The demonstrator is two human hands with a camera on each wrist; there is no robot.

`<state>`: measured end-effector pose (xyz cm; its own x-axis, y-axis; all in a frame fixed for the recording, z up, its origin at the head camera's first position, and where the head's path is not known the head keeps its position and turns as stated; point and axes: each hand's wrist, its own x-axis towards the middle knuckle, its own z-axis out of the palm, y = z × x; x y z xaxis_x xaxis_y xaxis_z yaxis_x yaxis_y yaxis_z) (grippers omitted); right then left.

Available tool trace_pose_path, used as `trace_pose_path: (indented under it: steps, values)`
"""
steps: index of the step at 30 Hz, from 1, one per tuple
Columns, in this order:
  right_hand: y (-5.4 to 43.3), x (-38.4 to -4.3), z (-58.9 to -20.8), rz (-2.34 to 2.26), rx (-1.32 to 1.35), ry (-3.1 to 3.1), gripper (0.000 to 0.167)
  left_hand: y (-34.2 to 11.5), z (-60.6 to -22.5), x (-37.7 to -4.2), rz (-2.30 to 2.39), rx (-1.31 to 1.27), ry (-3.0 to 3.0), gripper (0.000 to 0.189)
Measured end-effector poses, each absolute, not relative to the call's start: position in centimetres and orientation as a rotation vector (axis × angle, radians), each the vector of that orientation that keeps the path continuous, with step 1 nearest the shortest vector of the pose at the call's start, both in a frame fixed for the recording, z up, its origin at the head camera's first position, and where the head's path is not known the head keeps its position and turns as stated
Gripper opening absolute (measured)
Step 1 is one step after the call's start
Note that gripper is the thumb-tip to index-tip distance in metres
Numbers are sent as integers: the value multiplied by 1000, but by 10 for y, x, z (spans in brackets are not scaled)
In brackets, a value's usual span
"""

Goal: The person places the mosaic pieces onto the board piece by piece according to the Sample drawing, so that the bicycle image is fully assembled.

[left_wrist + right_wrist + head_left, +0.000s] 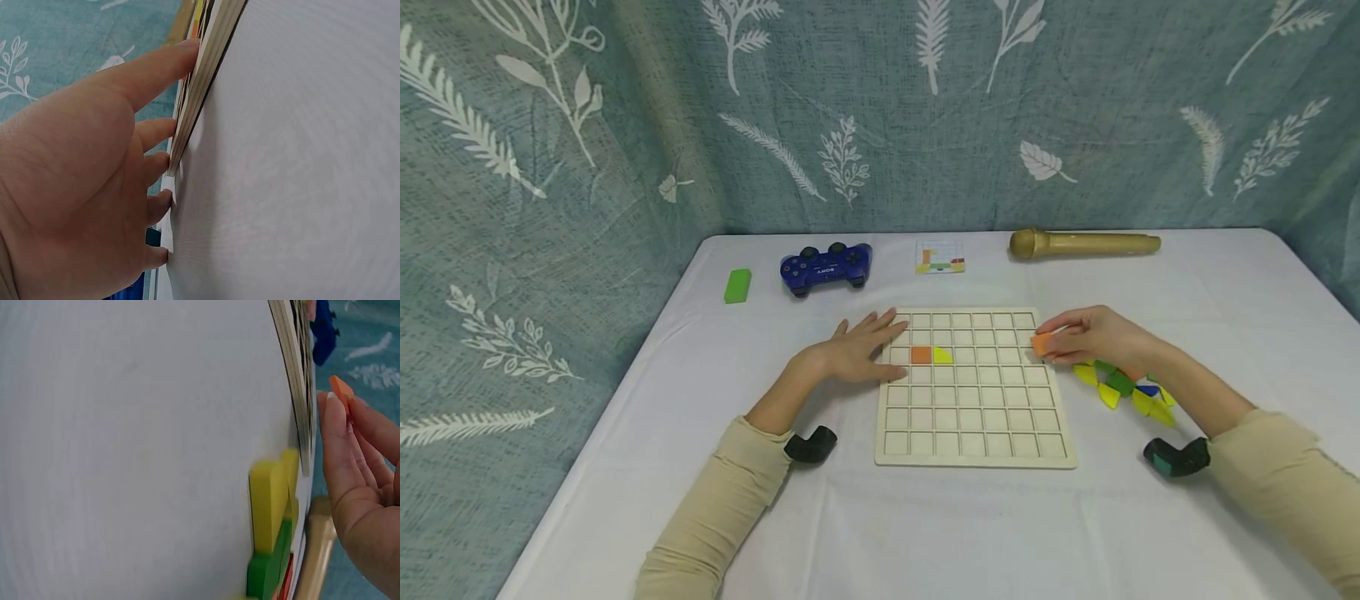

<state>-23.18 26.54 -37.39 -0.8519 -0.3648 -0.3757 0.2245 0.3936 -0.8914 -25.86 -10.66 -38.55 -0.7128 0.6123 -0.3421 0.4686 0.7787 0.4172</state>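
Observation:
A pale wooden grid board (975, 461) lies in the middle of the table. In one of its upper rows sit an orange square tile (921, 355) and, right beside it, a yellow quarter-round tile (943, 356). My left hand (857, 350) rests on the board's left edge with its fingers spread; the left wrist view shows the thumb and fingertips along the rim. Over the board's right edge, my right hand (1093, 337) pinches an orange block (1041, 344) between thumb and fingers. The same orange block (341, 391) shows raised at the fingertips in the right wrist view.
Loose yellow, green and blue pieces (1122, 383) lie right of the board, partly under my right forearm. Behind the board are a blue game controller (826, 268), a small pattern card (940, 257) and a gold microphone-shaped object (1085, 243). A green block (738, 286) lies back left.

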Motion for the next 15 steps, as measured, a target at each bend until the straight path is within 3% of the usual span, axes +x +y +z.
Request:
trace_pose_path:
  steps: [15]
  values:
    - [218,-229,-379,-1453,-281,2090,39,-106,-386,-259,408,804,2503,82]
